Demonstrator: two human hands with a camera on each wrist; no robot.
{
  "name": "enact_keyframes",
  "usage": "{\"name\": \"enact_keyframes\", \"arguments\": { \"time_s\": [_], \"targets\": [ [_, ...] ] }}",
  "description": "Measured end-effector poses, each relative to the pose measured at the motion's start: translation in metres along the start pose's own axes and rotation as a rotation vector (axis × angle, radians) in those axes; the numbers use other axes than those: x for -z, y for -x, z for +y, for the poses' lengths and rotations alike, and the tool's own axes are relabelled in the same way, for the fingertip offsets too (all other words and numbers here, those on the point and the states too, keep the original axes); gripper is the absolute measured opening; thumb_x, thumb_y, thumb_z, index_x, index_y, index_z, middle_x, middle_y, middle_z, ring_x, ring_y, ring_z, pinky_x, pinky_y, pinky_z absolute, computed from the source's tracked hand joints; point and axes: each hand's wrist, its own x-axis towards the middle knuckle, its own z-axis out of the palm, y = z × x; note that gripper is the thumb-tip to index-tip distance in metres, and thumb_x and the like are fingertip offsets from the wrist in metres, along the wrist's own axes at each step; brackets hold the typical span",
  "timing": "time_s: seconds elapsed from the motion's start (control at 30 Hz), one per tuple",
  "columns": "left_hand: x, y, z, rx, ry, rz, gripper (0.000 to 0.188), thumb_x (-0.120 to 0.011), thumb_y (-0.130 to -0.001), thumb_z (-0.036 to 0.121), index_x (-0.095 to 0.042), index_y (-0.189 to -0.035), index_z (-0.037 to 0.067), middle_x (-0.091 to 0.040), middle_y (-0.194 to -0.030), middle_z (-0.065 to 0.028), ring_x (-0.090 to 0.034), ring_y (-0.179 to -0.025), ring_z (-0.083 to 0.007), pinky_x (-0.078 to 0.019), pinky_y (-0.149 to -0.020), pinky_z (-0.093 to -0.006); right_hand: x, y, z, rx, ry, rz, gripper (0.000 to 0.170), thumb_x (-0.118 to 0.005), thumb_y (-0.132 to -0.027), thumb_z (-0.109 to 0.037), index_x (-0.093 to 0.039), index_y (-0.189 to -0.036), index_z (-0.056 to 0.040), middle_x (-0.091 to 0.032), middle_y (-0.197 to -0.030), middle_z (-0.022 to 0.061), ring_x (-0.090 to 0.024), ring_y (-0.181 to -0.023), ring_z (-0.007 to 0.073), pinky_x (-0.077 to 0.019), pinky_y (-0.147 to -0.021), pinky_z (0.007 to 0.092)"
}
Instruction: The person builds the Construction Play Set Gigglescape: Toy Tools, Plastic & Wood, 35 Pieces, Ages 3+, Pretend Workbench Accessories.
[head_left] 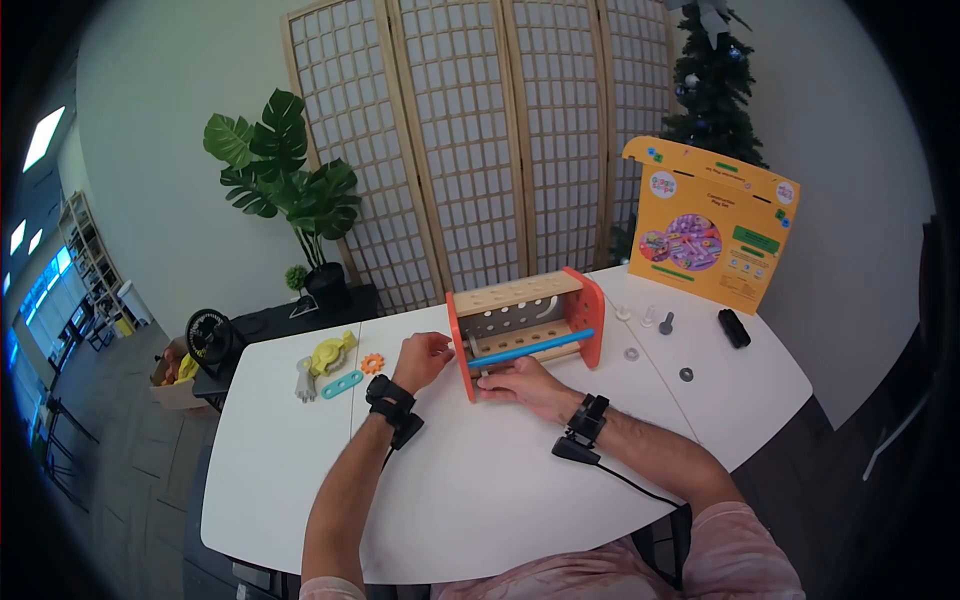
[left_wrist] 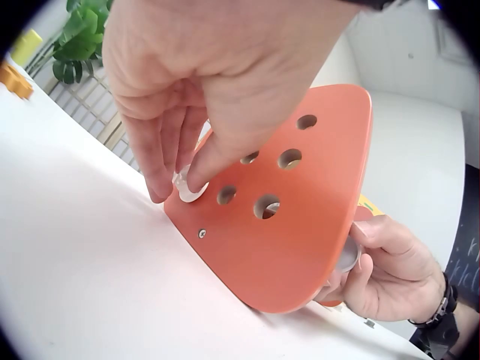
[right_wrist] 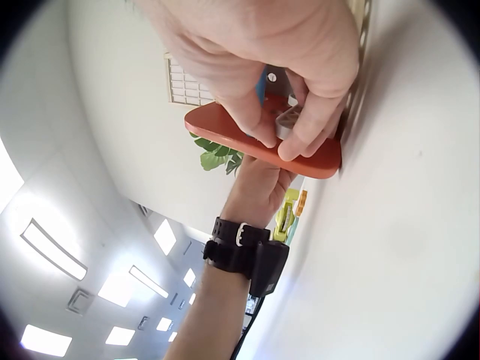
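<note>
1. Head: toy bench (head_left: 592, 345) upright on table (head_left: 450, 500), red panel (head_left: 458, 340) at L.
2. L wrist: L hand (left_wrist: 225, 82) pinches white pc (left_wrist: 193, 192) outside panel; best held flush.
3. R wrist: R hand (right_wrist: 289, 52) pinches greyish pc (right_wrist: 287, 122) inside; align squarely.

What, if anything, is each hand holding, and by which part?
Left hand pinches a white piece by its rim outside the red panel; right hand pinches a grey piece by its sides.
</note>
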Motion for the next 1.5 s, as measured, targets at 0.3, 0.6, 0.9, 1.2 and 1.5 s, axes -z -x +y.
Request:
{"name": "enact_keyframes", "arguments": {
  "time_s": [0.3,0.6,0.9,1.2,1.5],
  "targets": [
    [-0.001,-0.002,-0.005,-0.017,0.086,0.006,0.024,-0.078,-0.094,0.000,-0.079,-0.118,-0.001,-0.084,-0.107,-0.0127,-0.081,-0.102,-0.0221,-0.0643,-0.093,-0.0327,-0.001,-0.004,0.002,0.016,0.017,0.025,0.032,-0.070,-0.104,-0.006,-0.065,-0.136,-0.0044,-0.069,-0.128,0.0049,-0.070,-0.116,0.0145,-0.0623,-0.102,0.0300],
    [-0.009,-0.007,-0.027,-0.009,0.363,0.057,0.012,-0.079,-0.095,0.002,-0.079,-0.106,-0.001,-0.082,-0.093,-0.0116,-0.080,-0.088,-0.0172,-0.0648,-0.082,-0.0305,-0.001,-0.005,0.003,0.015,0.003,0.030,0.027,-0.074,-0.103,-0.010,-0.068,-0.130,-0.0086,-0.073,-0.125,0.0044,-0.071,-0.114,0.0132,-0.0610,-0.100,0.0310],
    [-0.009,-0.006,-0.020,-0.085,0.518,0.064,0.013,-0.075,-0.096,-0.005,-0.072,-0.108,-0.001,-0.081,-0.105,-0.0113,-0.079,-0.099,-0.0185,-0.0649,-0.087,-0.0298,0.000,-0.005,0.005,0.016,-0.031,0.043,0.027,-0.074,-0.104,-0.014,-0.068,-0.129,-0.0056,-0.073,-0.122,0.0056,-0.072,-0.107,0.0129,-0.0628,-0.096,0.0295],
    [0.002,0.006,0.010,0.254,0.624,0.177,0.021,-0.075,-0.098,0.001,-0.068,-0.119,-0.001,-0.079,-0.103,-0.0106,-0.078,-0.099,-0.0192,-0.0661,-0.086,-0.0318,-0.002,-0.004,0.005,0.013,-0.051,0.039,0.026,-0.075,-0.105,-0.017,-0.070,-0.128,-0.0054,-0.072,-0.119,0.0050,-0.072,-0.105,0.0130,-0.0630,-0.096,0.0294],
    [-0.008,0.002,-0.014,0.091,0.786,0.060,0.026,-0.076,-0.100,0.006,-0.067,-0.123,-0.001,-0.077,-0.103,-0.0113,-0.077,-0.094,-0.0184,-0.0650,-0.082,-0.0302,-0.001,-0.003,0.006,0.014,-0.068,0.029,0.025,-0.074,-0.105,-0.017,-0.071,-0.127,-0.0047,-0.073,-0.118,0.0045,-0.073,-0.102,0.0131,-0.0635,-0.095,0.0297]
  ]
}}
